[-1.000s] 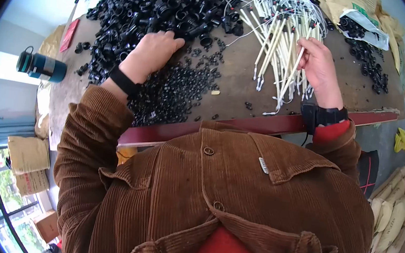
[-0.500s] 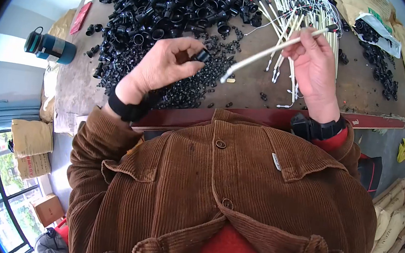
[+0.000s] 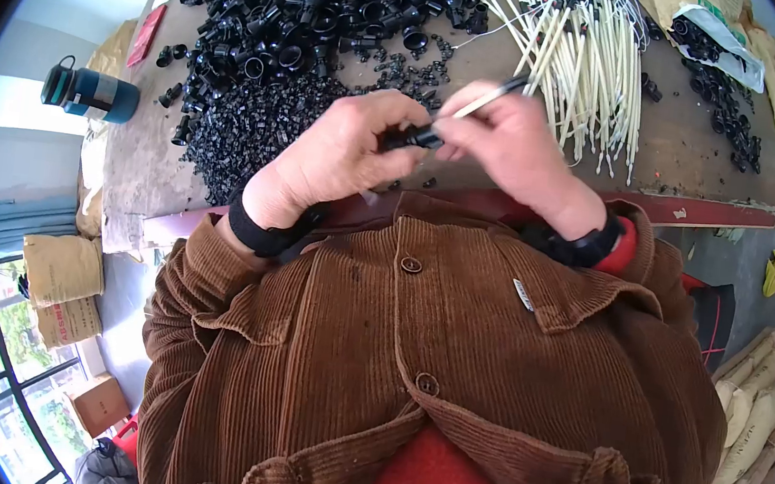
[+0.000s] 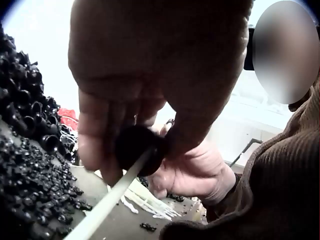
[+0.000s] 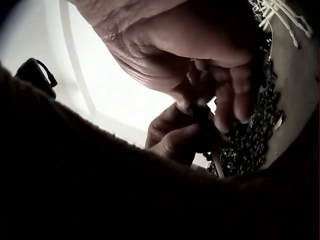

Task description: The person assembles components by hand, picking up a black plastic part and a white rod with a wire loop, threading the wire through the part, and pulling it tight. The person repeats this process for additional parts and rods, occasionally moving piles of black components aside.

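Note:
In front of the jacket, my left hand (image 3: 345, 151) grips a small black plastic fitting (image 3: 425, 137) between thumb and fingers. A thin white tube (image 4: 107, 212) runs through the fitting's round opening and sticks out toward the left wrist camera. My right hand (image 3: 517, 152) meets the left at the fitting and pinches the tube; a length of it with a dark end shows above the fingers. In the right wrist view the black fitting (image 5: 202, 135) sits between both hands' fingertips, with the tube (image 5: 218, 165) emerging below.
A heap of black fittings (image 3: 309, 4) covers the table's back left, with smaller black pieces (image 3: 247, 135) before it. Many white tubes (image 3: 598, 75) lie at the back right. An opened bag (image 3: 725, 51) spills black parts. A dark bottle (image 3: 103, 95) stands at far left.
My left hand has lifted a black fitting from the heap and moved right. My right hand has taken a tube from the bundle and brought it left, putting it through the fitting.

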Motion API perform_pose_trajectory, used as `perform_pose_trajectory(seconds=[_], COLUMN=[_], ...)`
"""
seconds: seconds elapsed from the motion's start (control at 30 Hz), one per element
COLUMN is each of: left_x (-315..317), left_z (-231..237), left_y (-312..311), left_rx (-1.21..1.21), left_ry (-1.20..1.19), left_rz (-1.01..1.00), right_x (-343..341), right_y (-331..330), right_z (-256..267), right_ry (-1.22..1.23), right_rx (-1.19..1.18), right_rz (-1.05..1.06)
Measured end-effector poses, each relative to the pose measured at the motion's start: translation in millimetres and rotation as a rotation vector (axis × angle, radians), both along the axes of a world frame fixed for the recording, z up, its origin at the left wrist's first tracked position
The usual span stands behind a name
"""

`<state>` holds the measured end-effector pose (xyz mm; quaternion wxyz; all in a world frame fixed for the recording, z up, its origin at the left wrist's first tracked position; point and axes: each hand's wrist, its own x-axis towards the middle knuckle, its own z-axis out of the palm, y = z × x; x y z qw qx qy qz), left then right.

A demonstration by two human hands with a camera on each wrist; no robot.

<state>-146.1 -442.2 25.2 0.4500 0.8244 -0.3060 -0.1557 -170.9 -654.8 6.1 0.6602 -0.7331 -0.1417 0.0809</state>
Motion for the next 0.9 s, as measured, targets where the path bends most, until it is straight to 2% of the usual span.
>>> perform_pose_trajectory(seconds=[0.03,0.07,0.13,0.17,0.2,0.27,0.3,0.4,0.43,0.5,0.57,0.63,0.67,0.73,0.83,0.9], left_x=[0.8,2.5,3.3,3.4,4.4,5.5,5.9,9.1,10.3,13.4,14.2,13.7,15.4,24.2,39.6,41.8], left_z=[-1.6,-1.5,10.0,17.5,22.1,25.4,26.7,21.7,15.8,7.7,-0.4,-5.0,-5.0,-3.7,-9.4,-9.1], left_y=[-3.0,-5.2,5.5,13.5,16.4,12.3,9.0,-12.1,-21.3,-23.5,-15.9,-9.0,-6.9,-1.9,15.9,22.5], left_rx=[0.031,0.061,0.11,0.162,0.214,0.194,0.175,0.085,0.016,-0.053,-0.084,-0.096,-0.168,-0.31,-0.295,-0.287], left_ry=[-0.117,-0.237,-0.205,-0.166,-0.124,-0.133,-0.143,-0.193,-0.221,-0.249,-0.14,-0.068,0.069,0.323,0.302,0.293], left_rz=[-0.053,-0.103,-0.057,-0.007,0.044,-0.015,-0.07,-0.141,-0.149,-0.15,-0.143,-0.131,-0.005,0.25,0.246,0.239], right_x=[-0.8,-0.1,2.5,2.0,-1.0,-8.3,-5.6,18.3,21.6,27.1,31.3,29.8,27.1,25.0,24.0,16.8], right_y=[-2.3,-6.1,-14.2,-19.0,-24.8,-32.8,-25.7,18.7,20.0,24.0,23.4,13.5,8.2,-6.1,-25.3,-34.0], right_z=[4.0,11.4,23.6,25.0,25.6,24.0,20.4,-2.5,-10.2,-24.4,-30.0,-24.2,-23.8,-25.4,-23.5,-19.7], right_ry=[-0.005,-0.028,-0.073,-0.08,-0.202,-0.429,-0.429,-0.453,-0.462,-0.308,-0.22,-0.017,0.087,0.12,0.165,0.159], right_rx=[-0.001,-0.224,-0.672,-0.675,-0.533,-0.235,-0.238,0.171,0.171,0.102,0.07,0.038,0.022,0.032,0.047,0.145], right_rz=[-0.006,0.063,0.195,0.188,0.038,-0.26,-0.268,-0.23,-0.233,-0.284,-0.302,-0.22,-0.177,-0.116,-0.004,0.1])
